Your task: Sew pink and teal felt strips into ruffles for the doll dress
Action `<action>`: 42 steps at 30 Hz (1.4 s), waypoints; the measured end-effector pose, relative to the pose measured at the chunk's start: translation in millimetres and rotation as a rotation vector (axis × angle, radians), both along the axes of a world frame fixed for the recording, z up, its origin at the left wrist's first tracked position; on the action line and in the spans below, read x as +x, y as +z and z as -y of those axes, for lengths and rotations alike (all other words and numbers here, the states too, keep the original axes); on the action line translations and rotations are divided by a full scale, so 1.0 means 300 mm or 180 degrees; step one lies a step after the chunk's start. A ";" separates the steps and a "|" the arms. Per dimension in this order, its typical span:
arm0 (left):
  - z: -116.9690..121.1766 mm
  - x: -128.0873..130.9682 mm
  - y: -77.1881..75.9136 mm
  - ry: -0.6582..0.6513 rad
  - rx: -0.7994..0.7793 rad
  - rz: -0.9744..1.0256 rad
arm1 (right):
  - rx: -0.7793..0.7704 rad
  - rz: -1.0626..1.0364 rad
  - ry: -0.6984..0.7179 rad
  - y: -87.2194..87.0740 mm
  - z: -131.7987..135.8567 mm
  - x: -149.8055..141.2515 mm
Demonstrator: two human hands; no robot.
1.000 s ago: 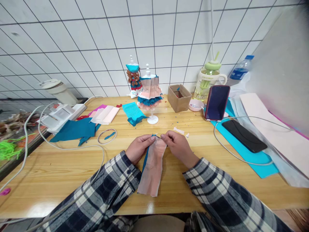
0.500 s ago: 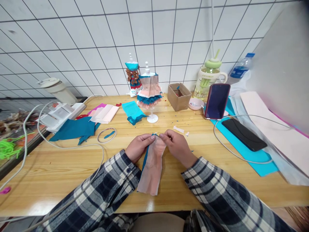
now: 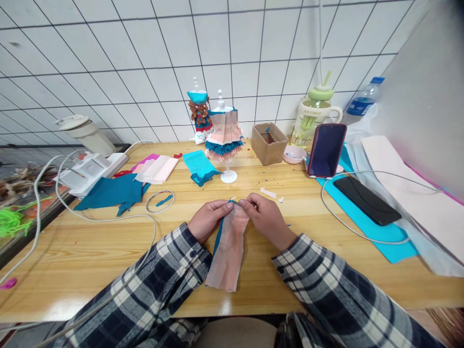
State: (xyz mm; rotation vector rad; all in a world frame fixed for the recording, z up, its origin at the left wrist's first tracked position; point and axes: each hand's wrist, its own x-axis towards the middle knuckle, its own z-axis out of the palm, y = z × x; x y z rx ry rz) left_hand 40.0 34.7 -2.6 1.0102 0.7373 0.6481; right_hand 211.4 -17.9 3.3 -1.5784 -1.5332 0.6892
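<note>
Between my two hands hangs a strip of thin, crinkled pink paper with a teal layer along its left side. My left hand pinches its upper left edge between thumb and fingers. At the upper right edge, my right hand is closed on the same strip. A small pale tip pokes up between the fingertips; what it is I cannot make out. Beyond the hands, a miniature dress form wears a pink top layer over teal and pink ruffles. Behind it stands a second dressed form in blue, brown and red.
Teal paper, pink sheets and a bright blue piece lie at the left and centre. A cardboard box, a propped phone, a flat black phone and a jug stand right. Cables cross both sides.
Hardly anything differs: both hands keep their pinch on the paper strip in the same place. The whole view has shifted very slightly.
</note>
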 end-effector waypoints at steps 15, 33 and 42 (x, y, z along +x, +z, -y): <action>0.007 0.001 -0.001 0.0134 0.0072 -0.0053 | -0.0020 0.0078 -0.0020 0.002 0.003 -0.005; 0.012 0.002 -0.007 -0.0134 0.0205 -0.0140 | -0.0004 0.0072 -0.0023 0.000 0.005 -0.009; 0.010 0.001 0.001 0.0117 0.0217 -0.0152 | -0.0049 -0.0041 -0.0059 0.004 -0.004 0.009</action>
